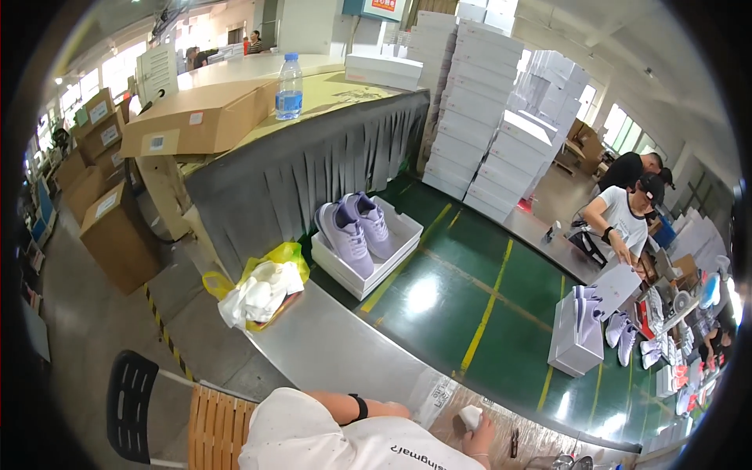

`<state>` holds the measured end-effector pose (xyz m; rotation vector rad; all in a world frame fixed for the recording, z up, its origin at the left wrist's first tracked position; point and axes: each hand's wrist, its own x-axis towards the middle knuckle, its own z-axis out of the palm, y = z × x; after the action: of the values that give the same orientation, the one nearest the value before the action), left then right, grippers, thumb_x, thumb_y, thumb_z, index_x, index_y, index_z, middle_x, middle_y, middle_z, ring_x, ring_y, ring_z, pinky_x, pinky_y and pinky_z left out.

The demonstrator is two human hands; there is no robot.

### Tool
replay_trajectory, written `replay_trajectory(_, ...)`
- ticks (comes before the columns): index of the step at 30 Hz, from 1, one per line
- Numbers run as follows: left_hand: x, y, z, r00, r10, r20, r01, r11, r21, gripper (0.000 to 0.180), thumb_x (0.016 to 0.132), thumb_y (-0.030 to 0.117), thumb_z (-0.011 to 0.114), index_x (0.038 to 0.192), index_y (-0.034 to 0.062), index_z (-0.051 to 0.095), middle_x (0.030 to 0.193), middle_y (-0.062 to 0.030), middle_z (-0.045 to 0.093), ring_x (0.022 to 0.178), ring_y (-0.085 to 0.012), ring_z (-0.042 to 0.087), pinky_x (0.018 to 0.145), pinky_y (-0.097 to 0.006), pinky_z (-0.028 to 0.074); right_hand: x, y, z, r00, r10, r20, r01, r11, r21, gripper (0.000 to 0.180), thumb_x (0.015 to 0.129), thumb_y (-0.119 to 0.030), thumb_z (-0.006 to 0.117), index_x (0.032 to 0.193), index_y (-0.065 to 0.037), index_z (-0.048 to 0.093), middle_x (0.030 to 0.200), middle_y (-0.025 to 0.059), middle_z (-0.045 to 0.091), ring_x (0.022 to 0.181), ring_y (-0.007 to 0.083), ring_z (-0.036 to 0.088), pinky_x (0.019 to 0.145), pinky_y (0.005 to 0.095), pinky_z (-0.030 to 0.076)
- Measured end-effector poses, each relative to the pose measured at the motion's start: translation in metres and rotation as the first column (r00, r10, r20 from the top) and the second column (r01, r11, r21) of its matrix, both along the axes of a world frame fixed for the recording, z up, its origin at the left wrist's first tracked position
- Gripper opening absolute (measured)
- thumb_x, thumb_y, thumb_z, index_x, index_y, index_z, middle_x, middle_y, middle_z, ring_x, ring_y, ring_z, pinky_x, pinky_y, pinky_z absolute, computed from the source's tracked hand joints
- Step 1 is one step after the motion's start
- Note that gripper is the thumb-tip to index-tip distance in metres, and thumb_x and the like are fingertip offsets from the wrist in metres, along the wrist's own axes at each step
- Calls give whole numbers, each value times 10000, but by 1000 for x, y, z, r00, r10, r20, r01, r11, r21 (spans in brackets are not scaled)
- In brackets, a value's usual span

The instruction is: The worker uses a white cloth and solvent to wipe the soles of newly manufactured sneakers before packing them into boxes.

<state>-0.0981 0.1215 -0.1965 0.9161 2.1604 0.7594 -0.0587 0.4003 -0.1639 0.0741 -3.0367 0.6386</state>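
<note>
white wad, small, rounded and soft-looking, is pinched in the right hand over a scuffed, brownish bench; the left hand is partly hidden, its grip impossible to tell.

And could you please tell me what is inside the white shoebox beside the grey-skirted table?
Two lavender sneakers sit side by side in the white shoebox. Whatever lies beneath them is covered and cannot be seen.
</note>
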Motion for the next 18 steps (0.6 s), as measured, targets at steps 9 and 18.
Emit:
replay_trajectory(9,19,1,-11,930,365,40,-368,925,94,197,751,263,508,785,107,623,785,-142,627,724,-324,599,621,-434,451,6,-8,5,1000,13,-28,-12,1000,29,612,649,-39,527,1241,-25,370,1174,240,415,1035,410,401,906,471,331)
replay_trajectory(18,31,9,1,891,449,-66,-437,888,141,171,745,225,505,740,84,602,725,-141,616,665,-335,580,600,-426,450,16,3,5,999,15,-41,-13,999,39,617,632,-43,550,1227,-32,387,1158,233,429,1024,396,423,900,456,342)
